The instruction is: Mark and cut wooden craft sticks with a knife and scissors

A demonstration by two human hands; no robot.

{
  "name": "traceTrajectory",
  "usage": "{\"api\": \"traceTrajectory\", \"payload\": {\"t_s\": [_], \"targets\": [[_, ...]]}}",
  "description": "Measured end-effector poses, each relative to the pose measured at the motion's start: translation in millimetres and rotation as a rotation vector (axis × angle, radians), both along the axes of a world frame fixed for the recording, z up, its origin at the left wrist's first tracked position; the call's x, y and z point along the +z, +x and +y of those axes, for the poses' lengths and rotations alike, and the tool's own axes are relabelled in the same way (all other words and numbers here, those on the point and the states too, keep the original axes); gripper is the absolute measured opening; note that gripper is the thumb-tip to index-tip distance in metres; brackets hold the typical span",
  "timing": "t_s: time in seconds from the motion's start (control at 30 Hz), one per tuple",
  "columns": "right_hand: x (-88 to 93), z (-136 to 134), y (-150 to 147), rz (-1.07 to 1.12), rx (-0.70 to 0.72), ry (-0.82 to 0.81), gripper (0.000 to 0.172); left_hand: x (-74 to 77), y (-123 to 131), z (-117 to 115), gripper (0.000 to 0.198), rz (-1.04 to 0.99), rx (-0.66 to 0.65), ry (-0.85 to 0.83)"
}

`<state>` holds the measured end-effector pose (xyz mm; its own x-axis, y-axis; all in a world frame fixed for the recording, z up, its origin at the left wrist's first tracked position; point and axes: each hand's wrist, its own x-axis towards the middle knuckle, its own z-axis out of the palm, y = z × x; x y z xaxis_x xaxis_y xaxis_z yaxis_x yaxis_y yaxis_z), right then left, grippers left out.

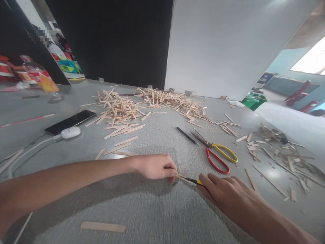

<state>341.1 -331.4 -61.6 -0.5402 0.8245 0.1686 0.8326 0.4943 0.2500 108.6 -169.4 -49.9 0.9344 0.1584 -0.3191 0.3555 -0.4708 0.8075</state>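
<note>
My left hand (156, 166) is closed in a pinch on one end of a thin wooden stick (183, 178) that lies low over the grey table (142, 210). My right hand (224, 193) is closed round a yellow and black tool (196, 182), probably a craft knife, whose tip rests on the same stick. Both hands meet near the middle front of the table. Red and yellow scissors (218, 154) lie just beyond my right hand. A black pen (187, 135) lies to their left.
A large heap of wooden sticks (142, 105) covers the back of the table. Cut scraps (279, 152) are scattered at the right. A phone (69, 122) and a white charger (70, 132) lie at the left, a bottle (38, 76) behind them. One stick (103, 226) lies at the front.
</note>
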Motion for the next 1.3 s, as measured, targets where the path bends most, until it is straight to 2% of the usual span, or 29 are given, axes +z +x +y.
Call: {"api": "traceTrajectory", "payload": {"t_s": [0.17, 0.3, 0.47, 0.57, 0.67, 0.73, 0.9, 0.97, 1.1, 1.2, 1.3], "targets": [[-1.8, -6, -5, -0.005, -0.036, 0.028, 0.028, -1.0, 0, 1, 0.033, 0.002, -0.015, 0.003], [-1.0, -13, -11, -0.097, -0.079, 0.149, 0.036, -1.4, 0, 1, 0.03, -0.001, -0.016, 0.021], [1.4, -17, -24, -0.193, -0.107, 0.292, 0.025, -0.7, 1, -3, 0.027, -0.012, 0.006, 0.06], [8.9, -16, -35, -0.29, -0.145, 0.263, 0.022, -0.8, 1, -6, 0.026, -0.014, 0.016, 0.074], [16.4, -10, -38, -0.389, -0.082, 0.227, 0.022, -1.7, -1, -6, 0.027, -0.011, 0.033, 0.079], [15.0, -3, -31, -0.394, -0.057, 0.242, 0.023, -2.9, -2, -5, 0.029, -0.005, 0.047, 0.08], [-2.9, 9, -6, -0.275, -0.008, 0.205, 0.018, -6.2, -1, -4, 0.031, -0.003, 0.087, 0.083], [-3.4, 7, -7, -0.286, -0.013, 0.196, 0.019, -6.7, 0, -5, 0.03, -0.017, 0.098, 0.078], [4.6, 4, -20, -0.448, -0.058, 0.202, 0.026, -7.5, -1, -7, 0.031, -0.032, 0.114, 0.065], [2.5, 13, -12, -0.298, -0.01, 0.164, 0.023, -8.4, -2, -7, 0.029, -0.035, 0.125, 0.08], [-2.3, 20, -4, -0.246, 0.023, 0.143, 0.018, -7.9, -1, -7, 0.027, -0.036, 0.13, 0.097]]}}
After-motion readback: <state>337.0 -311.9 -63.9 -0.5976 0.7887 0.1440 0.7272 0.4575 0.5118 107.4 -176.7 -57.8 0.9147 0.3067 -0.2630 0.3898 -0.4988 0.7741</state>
